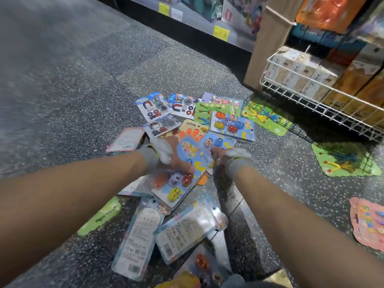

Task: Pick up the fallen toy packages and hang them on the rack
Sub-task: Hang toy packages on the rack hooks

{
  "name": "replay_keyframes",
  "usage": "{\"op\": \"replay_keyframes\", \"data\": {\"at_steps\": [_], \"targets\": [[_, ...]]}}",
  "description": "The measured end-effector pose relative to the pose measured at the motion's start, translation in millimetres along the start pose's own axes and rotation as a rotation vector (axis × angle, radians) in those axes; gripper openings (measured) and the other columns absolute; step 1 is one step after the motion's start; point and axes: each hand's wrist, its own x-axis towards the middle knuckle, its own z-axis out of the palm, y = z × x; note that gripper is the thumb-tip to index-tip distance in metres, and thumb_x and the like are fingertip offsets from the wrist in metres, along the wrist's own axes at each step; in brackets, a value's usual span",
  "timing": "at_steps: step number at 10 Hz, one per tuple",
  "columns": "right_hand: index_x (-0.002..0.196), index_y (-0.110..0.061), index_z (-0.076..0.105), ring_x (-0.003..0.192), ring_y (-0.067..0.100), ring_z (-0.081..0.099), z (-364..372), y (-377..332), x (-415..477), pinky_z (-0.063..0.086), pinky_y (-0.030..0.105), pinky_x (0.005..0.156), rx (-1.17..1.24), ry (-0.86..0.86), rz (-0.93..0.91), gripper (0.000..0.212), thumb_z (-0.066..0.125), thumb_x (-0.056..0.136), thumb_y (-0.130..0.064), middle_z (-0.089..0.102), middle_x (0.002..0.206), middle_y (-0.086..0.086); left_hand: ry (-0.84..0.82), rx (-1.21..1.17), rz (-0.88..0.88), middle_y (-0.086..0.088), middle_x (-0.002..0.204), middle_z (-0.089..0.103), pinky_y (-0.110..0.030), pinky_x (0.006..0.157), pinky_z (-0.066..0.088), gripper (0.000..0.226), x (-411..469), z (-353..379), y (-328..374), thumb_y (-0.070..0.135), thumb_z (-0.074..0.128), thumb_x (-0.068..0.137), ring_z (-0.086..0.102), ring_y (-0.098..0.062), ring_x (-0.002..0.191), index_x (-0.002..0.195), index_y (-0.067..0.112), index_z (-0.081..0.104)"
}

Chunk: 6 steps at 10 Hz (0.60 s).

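Left hand (pixel 161 153) curls round the blue package (pixel 176 183) at its top, right hand (pixel 234 157) pinches its corner — slick blister, so a loose pinch may drop it among the fallen packages (pixel 231 125) at twelve o'clock; the wire rack (pixel 307 96) stands at two o'clock.

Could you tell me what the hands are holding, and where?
Both hold one blue blister-card toy package: left hand at its left edge, right hand at its far right edge.
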Motion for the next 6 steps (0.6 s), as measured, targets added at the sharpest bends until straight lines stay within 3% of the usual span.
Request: {"op": "replay_keyframes", "data": {"at_steps": [1, 2, 3, 4, 5, 6], "targets": [[0.14, 0.004, 0.042, 0.134, 0.034, 0.041, 6.0, -3.3, 5.6, 0.033, 0.037, 0.104, -0.002, 0.011, -0.032, 0.052, 0.04, 0.104, -0.033, 0.042, 0.146, 0.022, -0.021, -0.039, 0.021, 0.0, 0.096, 0.06, -0.031, 0.068, 0.04, 0.071, -15.3, -15.2, -11.1, 0.068, 0.069, 0.073, 0.053, -0.02, 0.084, 0.113, 0.012, 0.053], [0.14, 0.003, 0.043, 0.132, 0.034, 0.043, 8.5, 1.6, 9.2, 0.035, 0.036, 0.102, 0.031, 0.049, -0.045, 0.059, 0.045, 0.101, -0.042, 0.044, 0.144, 0.021, 0.023, -0.145, 0.041, -0.005, 0.094, 0.066, -0.031, 0.064, 0.042, 0.071, -14.6, -15.0, -26.0, 0.069, 0.07, 0.071, 0.055, -0.021, 0.074, 0.106, 0.009, 0.06], [0.142, 0.002, 0.041, 0.133, 0.033, 0.042, 10.5, 1.3, 9.6, 0.035, 0.036, 0.103, 0.096, 0.067, -0.041, 0.065, 0.049, 0.098, -0.045, 0.043, 0.146, 0.02, 0.035, -0.079, -0.02, -0.004, 0.083, 0.055, -0.032, 0.062, 0.039, 0.082, -15.1, -16.6, -30.1, 0.079, 0.064, 0.067, 0.052, -0.021, 0.071, 0.105, 0.007, 0.055], [0.149, -0.003, 0.03, 0.139, 0.028, 0.035, 11.9, -2.5, -7.3, 0.03, 0.035, 0.109, 0.241, -0.004, 0.007, 0.065, 0.048, 0.1, -0.041, 0.035, 0.151, 0.014, 0.025, -0.025, -0.039, -0.015, 0.094, 0.064, -0.031, 0.071, 0.048, 0.095, -11.7, -17.5, -36.2, 0.088, 0.05, 0.067, 0.064, -0.031, 0.088, 0.113, 0.005, 0.058], [0.149, -0.001, 0.03, 0.14, 0.026, 0.034, 16.5, 0.7, -12.8, 0.029, 0.034, 0.11, 0.273, -0.054, 0.018, 0.058, 0.046, 0.102, -0.032, 0.035, 0.152, 0.012, 0.038, -0.085, -0.087, -0.015, 0.1, 0.066, -0.031, 0.071, 0.043, 0.073, -9.2, -23.6, -35.2, 0.076, 0.05, 0.082, 0.064, -0.03, 0.09, 0.11, 0.009, 0.061], [0.133, -0.003, 0.044, 0.08, 0.016, 0.053, 12.7, 22.4, -33.9, 0.044, 0.022, 0.068, 0.254, -0.069, 0.05, 0.04, 0.052, 0.1, -0.025, 0.054, 0.092, 0.002, 0.052, -0.294, -0.104, -0.011, 0.069, 0.061, -0.039, 0.062, 0.055, 0.067, -8.1, -21.1, -23.9, 0.063, 0.059, 0.086, 0.062, -0.029, 0.063, 0.102, -0.002, 0.06]]}}
